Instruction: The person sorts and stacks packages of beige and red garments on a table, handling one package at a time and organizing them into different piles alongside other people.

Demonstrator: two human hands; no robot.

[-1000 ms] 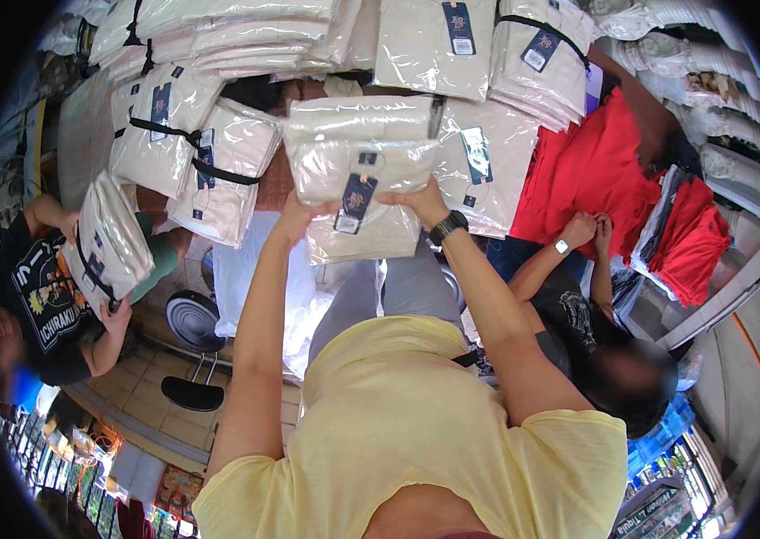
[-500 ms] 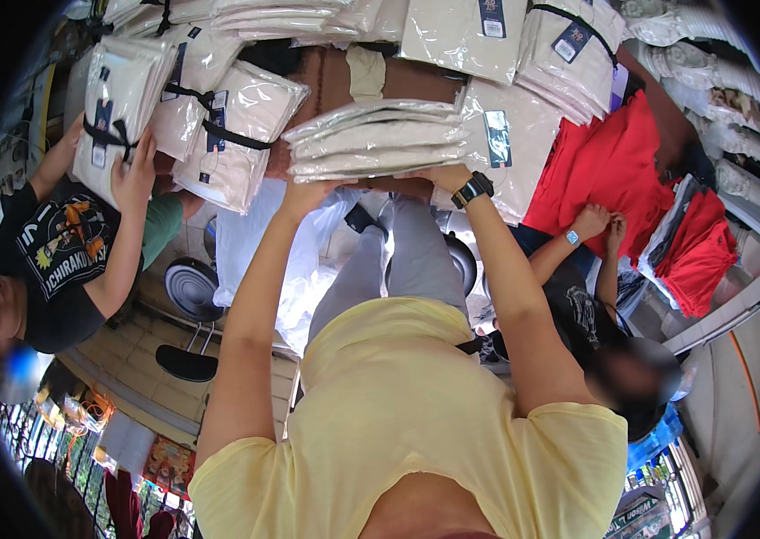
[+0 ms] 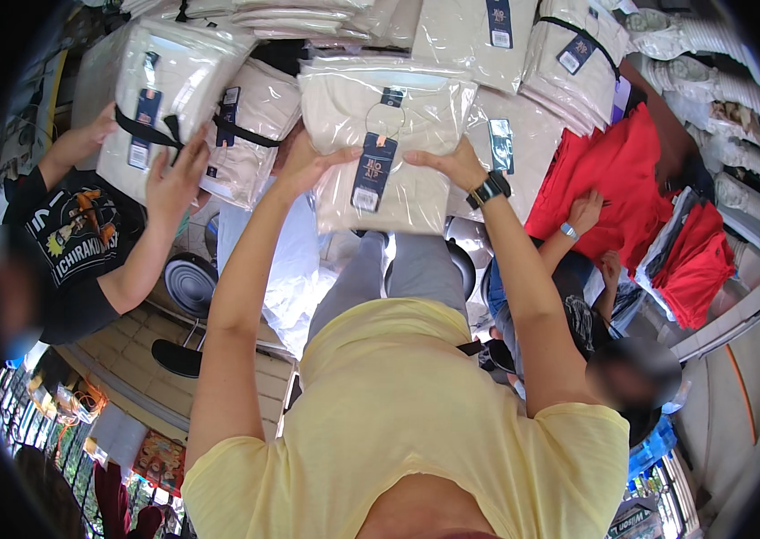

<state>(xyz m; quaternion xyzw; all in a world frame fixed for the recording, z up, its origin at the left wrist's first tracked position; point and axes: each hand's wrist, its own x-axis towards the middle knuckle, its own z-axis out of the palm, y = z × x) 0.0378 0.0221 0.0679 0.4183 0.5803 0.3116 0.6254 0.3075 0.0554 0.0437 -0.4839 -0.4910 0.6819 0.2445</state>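
Between my two hands is a stack of cream folded garments (image 3: 326, 193) in clear plastic bags, its top face turned toward me. A dark blue hang tag (image 3: 374, 171) shows on the top bag. My left hand (image 3: 308, 166) grips the stack's left side, thumb pressed on the front by the tag. My right hand (image 3: 456, 171), with a dark watch (image 3: 490, 189) on the wrist, holds the right side the same way. The fingers behind the stack are hidden.
At left a co-worker's hands hold a bagged stack (image 3: 178, 81) tied with black strap. More cream bundles (image 3: 465, 45) cover the far table. On the right another person handles red cloth (image 3: 609, 171). A round black stool (image 3: 189, 283) stands low at left.
The garment stack has tipped from edge-on to showing its tagged top face. My thumbs now lie on its front. The left co-worker's strapped bundle has moved right and closer.
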